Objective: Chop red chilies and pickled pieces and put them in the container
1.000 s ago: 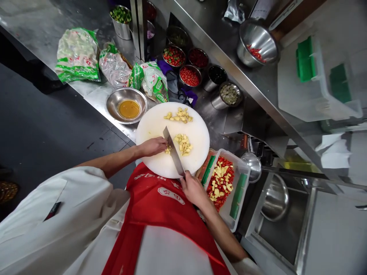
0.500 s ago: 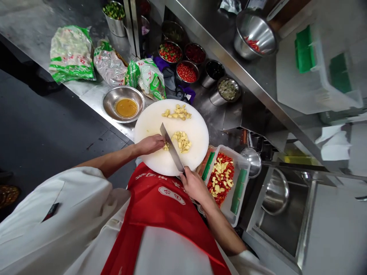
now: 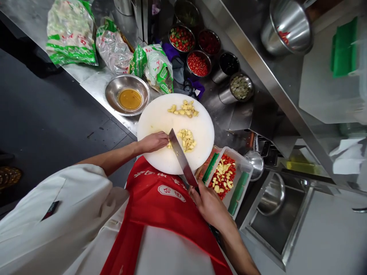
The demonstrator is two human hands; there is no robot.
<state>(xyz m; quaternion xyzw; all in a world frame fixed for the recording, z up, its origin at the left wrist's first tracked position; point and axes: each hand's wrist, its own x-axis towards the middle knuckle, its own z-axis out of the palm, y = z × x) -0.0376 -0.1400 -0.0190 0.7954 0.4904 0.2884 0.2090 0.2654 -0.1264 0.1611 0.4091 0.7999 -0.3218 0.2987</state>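
Observation:
A round white cutting board carries whole pale yellow pieces at its far side and a pile of cut slices near its middle. My right hand grips the handle of a cleaver, whose blade slants over the board between the slices and my left hand. The fingers of my left hand are bent together on a small pale yellow piece beside the blade tip.
A metal bowl of brown liquid and plastic bags lie beyond the board. Metal pots of red peppers stand farther right. A clear box with red and yellow pieces adjoins the board, near a sink.
My right hand and the cleaver handle have moved right and nearer my body, with the blade tip still close to my left hand. The view has shifted a little.

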